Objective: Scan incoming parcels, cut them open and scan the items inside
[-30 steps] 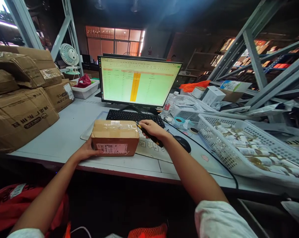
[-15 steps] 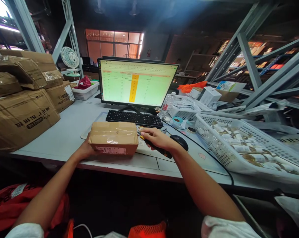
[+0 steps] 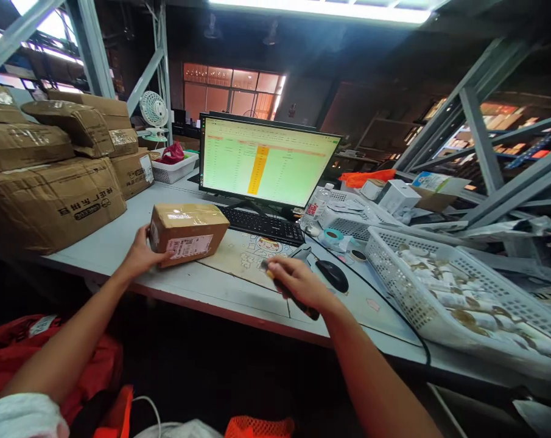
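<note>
A small taped cardboard box [image 3: 190,234] stands at an angle on the white desk, its shipping label facing me. My left hand [image 3: 142,255] is closed on the left end of the box, thumb on the near side by the label. Away to the right of the box, my right hand [image 3: 299,281] is wrapped round a black and yellow utility knife [image 3: 305,307]. The knife's front end points left over the desk mat [image 3: 252,267], apart from the box; whether the blade is out is unclear.
Behind the box are a keyboard [image 3: 261,225] and a lit monitor [image 3: 261,161]. A mouse [image 3: 332,275], tape rolls and a white basket [image 3: 394,274] of small wrapped items lie to the right. Large cartons [image 3: 60,201] are stacked at the left.
The knife has moved off the right end of the box. My left hand has shifted the box left and turned it, showing more of its label side. My view has swung slightly.
</note>
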The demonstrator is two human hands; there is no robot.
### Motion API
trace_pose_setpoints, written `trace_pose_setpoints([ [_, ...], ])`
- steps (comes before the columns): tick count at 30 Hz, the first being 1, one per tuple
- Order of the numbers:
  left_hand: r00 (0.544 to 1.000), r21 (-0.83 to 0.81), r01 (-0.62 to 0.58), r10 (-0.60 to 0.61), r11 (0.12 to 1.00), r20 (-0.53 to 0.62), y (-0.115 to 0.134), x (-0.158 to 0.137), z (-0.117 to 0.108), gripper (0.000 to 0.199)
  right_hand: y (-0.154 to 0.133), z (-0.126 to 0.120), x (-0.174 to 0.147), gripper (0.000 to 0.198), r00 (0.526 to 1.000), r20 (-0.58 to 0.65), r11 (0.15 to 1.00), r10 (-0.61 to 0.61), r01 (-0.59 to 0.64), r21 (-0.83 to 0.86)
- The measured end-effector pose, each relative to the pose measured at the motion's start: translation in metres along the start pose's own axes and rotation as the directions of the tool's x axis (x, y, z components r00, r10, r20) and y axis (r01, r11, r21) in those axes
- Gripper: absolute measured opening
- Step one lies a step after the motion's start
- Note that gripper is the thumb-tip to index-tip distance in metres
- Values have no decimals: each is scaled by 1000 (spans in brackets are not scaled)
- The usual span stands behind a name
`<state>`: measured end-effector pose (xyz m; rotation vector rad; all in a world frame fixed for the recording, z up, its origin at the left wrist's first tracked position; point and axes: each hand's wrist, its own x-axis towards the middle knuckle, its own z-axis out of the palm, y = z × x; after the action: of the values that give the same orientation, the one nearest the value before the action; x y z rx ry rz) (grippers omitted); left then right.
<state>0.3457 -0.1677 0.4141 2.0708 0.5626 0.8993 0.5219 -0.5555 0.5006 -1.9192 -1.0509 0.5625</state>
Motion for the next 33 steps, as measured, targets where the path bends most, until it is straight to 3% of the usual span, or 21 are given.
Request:
trace_pose_setpoints([
  [3,972,321,-215,234,922,-21,43,-1,-30,109,4,-13,10,47,969,-247,999,-25,13,-48],
  [5,929,489,-343,367,802,48,79,-10,-38,105,-1,-14,22,44,964,-265,990,-32,-6,-144],
  [8,886,650,-428,435,628,162,119,-25,-28,105,-23,2,37,60,971,-212,942,-108,32,-333],
  [11,876,710,-454,415,538,246,132,-38,-10,107,-49,29,51,62,971,-132,857,-200,109,-503],
  [14,886,751,-435,384,497,260,135,-46,0,106,-67,50,64,62,967,-109,767,-231,112,-631],
  [19,877,817,-430,392,385,277,141,-54,0,99,-78,66,75,61,970,-123,718,-210,67,-693],
  [24,866,794,-448,420,411,270,139,-61,6,100,-84,85,64,61,980,-177,708,-90,-62,-704],
  [28,872,762,-443,424,473,244,136,-58,5,97,-66,100,47,55,985,-166,697,-53,-82,-712],
  [31,920,749,-305,385,589,72,129,-45,-14,93,-46,94,33,45,999,-11,708,-40,21,-705],
  [33,935,686,-222,350,693,-51,118,-36,-32,99,-39,76,26,47,996,27,735,-81,78,-674],
])
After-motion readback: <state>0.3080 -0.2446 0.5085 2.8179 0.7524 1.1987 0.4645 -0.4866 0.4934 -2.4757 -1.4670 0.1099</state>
